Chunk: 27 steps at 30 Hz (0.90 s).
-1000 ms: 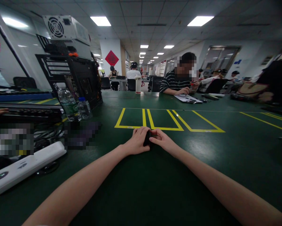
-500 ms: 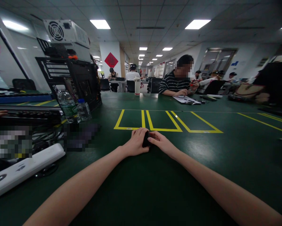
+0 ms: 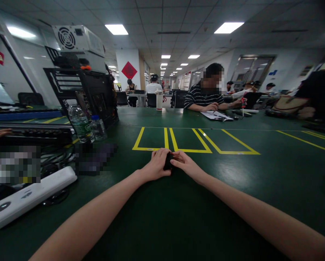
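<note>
After a red tool (image 3: 244,102) was shifted near the table's (image 3: 178,217) far edge, a black object (image 3: 167,162) was clasped by the left hand (image 3: 157,165), touched by the half-curled right hand (image 3: 186,164).

Landmark: the large clear bottle (image 3: 80,122). Just beside it, on its right, stands a blue-capped bottle (image 3: 98,128); behind it, a black computer case (image 3: 95,92); nearer the camera, a white power strip (image 3: 33,197).
</note>
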Available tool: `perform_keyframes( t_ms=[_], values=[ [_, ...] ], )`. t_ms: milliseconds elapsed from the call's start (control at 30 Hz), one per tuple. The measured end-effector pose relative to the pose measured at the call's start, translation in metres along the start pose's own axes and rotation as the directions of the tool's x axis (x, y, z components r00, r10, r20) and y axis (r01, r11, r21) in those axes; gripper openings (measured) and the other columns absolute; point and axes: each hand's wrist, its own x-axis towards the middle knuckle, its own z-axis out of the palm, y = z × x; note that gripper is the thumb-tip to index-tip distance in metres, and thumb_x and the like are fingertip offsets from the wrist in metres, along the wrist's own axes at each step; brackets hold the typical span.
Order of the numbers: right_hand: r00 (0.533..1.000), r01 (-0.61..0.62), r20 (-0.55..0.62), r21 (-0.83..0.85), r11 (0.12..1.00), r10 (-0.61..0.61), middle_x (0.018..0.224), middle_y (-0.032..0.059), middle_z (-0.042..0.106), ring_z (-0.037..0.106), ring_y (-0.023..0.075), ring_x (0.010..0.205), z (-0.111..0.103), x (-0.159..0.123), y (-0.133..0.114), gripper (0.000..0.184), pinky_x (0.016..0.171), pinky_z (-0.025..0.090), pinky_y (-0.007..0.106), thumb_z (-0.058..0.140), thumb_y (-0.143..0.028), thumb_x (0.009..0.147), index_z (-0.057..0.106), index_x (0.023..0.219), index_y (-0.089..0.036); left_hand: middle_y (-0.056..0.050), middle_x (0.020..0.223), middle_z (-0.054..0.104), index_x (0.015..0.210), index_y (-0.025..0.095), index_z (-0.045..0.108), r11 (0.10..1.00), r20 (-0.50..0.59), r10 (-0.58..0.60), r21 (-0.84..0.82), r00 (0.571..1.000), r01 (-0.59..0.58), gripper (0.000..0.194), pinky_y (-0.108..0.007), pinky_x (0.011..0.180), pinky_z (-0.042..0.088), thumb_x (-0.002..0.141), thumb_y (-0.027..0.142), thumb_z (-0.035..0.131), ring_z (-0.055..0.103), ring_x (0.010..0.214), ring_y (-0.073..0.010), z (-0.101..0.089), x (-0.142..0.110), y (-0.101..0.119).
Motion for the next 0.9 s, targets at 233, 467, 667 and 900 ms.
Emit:
perform_keyframes(
  t_ms=[233,467,667,900],
  values=[
    [0.993,0.051,0.102,0.002,0.999,-0.051,0.101,0.0028,0.053,0.053,0.0174,0.096,-0.0043,-0.0008,-0.0021,0.030,0.089,0.040,0.038,0.061,-0.027,0.070,0.049,0.097,-0.020,-0.009,0.111,0.042,0.113,0.019,0.030,1.000,0.007,-0.007,-0.014,1.000,0.007,0.057,-0.041,0.092,0.028,0.064,0.023,0.060,0.039,0.107,-0.0244,0.0011,0.0011,-0.0011],
    [0.997,0.055,0.054,0.065,0.996,-0.058,0.095,0.0011,0.054,0.054,0.0163,0.092,-0.0028,-0.0021,-0.0036,0.027,0.085,0.042,0.036,0.061,-0.030,0.070,0.049,0.093,-0.022,-0.009,0.111,0.042,0.114,0.020,0.029,1.000,0.006,0.000,-0.012,1.000,0.000,0.059,-0.042,0.091,0.028,0.064,0.022,0.060,0.039,0.108,-0.0253,0.0019,0.0015,-0.0018],
    [1.000,0.005,-0.007,0.033,0.999,-0.004,0.097,0.0030,0.054,0.052,0.0170,0.095,-0.0019,0.0034,0.0003,0.030,0.087,0.041,0.038,0.060,-0.031,0.071,0.049,0.097,-0.020,-0.009,0.109,0.043,0.112,0.018,0.031,1.000,-0.008,0.000,-0.008,1.000,0.000,0.056,-0.041,0.091,0.029,0.064,0.021,0.060,0.040,0.106,-0.0243,0.0047,0.0019,-0.0042],
    [0.994,0.034,0.103,0.065,0.997,-0.040,0.099,0.0017,0.052,0.054,0.0169,0.092,-0.0060,0.0013,-0.0023,0.036,0.085,0.042,0.038,0.066,-0.025,0.064,0.047,0.094,-0.021,-0.009,0.109,0.043,0.113,0.018,0.030,1.000,-0.012,0.021,-0.006,1.000,-0.021,0.059,-0.039,0.091,0.029,0.063,0.020,0.061,0.040,0.106,-0.0239,0.0055,0.0020,-0.0057]
  ],
)
